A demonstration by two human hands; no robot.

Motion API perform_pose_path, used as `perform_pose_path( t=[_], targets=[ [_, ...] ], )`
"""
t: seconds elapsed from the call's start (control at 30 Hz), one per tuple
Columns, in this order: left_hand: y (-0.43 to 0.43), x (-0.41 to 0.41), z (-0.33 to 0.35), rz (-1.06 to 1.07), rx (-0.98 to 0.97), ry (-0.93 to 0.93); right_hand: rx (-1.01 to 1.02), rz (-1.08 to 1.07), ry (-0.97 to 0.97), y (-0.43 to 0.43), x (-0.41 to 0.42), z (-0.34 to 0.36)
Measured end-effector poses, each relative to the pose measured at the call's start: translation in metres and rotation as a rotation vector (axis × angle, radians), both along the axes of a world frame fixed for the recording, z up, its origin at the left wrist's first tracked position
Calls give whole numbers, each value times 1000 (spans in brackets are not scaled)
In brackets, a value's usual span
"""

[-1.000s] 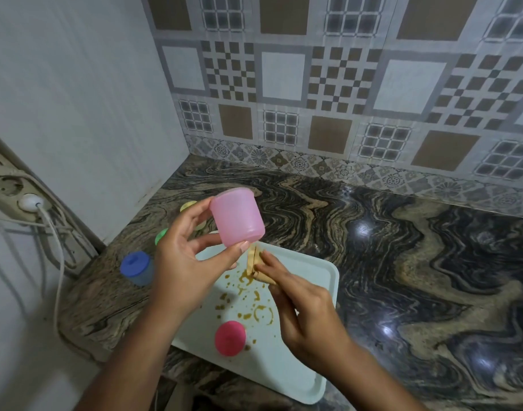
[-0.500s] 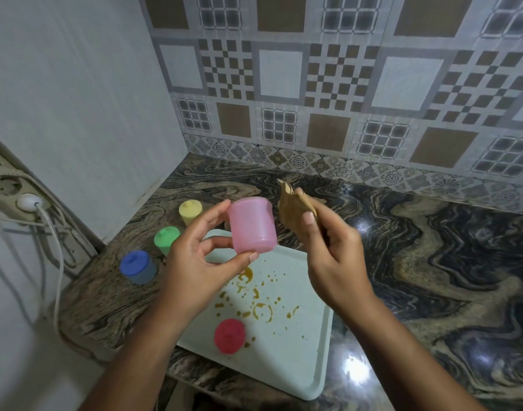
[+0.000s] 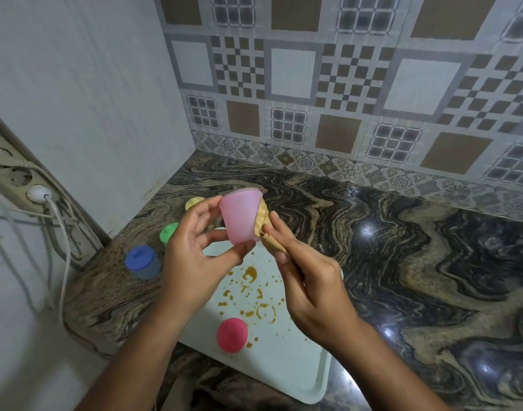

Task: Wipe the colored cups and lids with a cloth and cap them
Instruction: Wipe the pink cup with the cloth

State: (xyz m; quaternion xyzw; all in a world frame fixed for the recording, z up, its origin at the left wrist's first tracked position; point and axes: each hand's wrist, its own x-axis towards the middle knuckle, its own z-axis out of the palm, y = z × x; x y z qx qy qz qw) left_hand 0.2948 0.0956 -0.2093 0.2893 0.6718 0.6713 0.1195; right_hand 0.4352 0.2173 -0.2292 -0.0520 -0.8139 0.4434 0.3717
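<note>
1. Patterned wall tiles (image 3: 287, 84) back a dark swirled stone counter (image 3: 402, 262); a pale tray (image 3: 298, 366) lies on it, spattered with brown stains (image 3: 250, 274).
2. Above the tray, the left hand (image 3: 192, 262) grips a pink cup (image 3: 241, 216) between thumb and fingers.
3. The right hand (image 3: 310, 286) pinches a tan cloth (image 3: 264, 226), pressed against the cup's right side.
4. A pink lid (image 3: 232, 335) rests on the tray; capped blue (image 3: 141, 261), green (image 3: 168, 232) and yellow (image 3: 194, 202) cups stand on the counter left of it.
</note>
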Motion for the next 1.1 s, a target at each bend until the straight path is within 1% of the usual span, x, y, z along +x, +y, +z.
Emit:
perform_pose_path(
  t=[0.13,0.17,0.23,0.33,0.4,0.47,0.6,0.73,0.9,1.0,1.1],
  targets=[
    [-2,-2,3,21,24,9,-9,43,-42,-4,11,-11],
    [-2,-2,4,16,18,3,-38,61,-66,-5,13,-15],
    [-2,0,6,-8,21,-29,-163,72,-150,-5,16,-22],
    [0,1,2,-37,35,-40,-373,16,-230,1,15,-30],
    [0,1,-2,-47,18,-22,-420,-51,-221,9,12,-28],
    [-1,1,-5,-59,-10,-7,-424,-105,-183,16,8,-17],
    [-1,7,-6,-69,-42,-3,-354,-154,-70,27,1,10],
    [-1,12,-4,-89,-58,-17,-288,-123,21,27,-10,24],
    [0,16,3,-104,-26,-65,-5,-33,13,12,-16,23],
    [0,12,4,-60,-16,-52,61,-11,26,4,-13,13],
    [-3,6,6,-9,-37,1,81,6,44,-3,-4,2]
  ],
)
